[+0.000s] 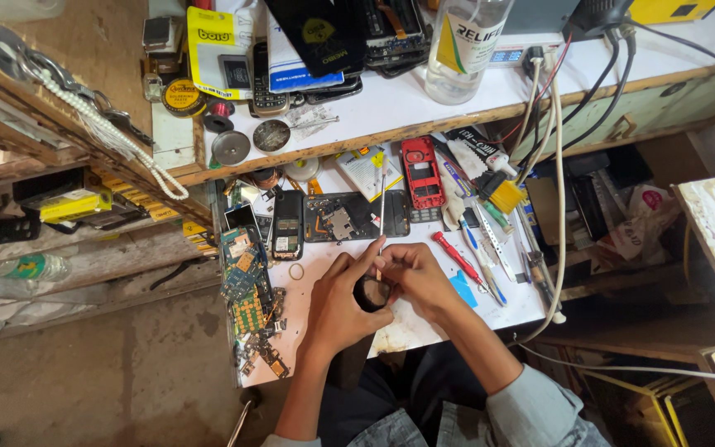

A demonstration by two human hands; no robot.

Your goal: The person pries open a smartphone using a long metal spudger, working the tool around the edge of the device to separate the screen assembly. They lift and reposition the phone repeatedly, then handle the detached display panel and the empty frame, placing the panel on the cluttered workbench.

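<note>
Head view: my left hand (pixel 343 300) has its grip clamped on a small, dark, rounded part (pixel 371 293), pressed against my right hand (pixel 414 280), whose grip pinches a thin screwdriver (pixel 381 217) standing upright just above it, over the white surface (pixel 411 327).

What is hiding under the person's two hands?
A small dark object peeks out between the left hand and right hand, over the white worktop. A thin tool sticks up. The fingers cover the rest.
</note>
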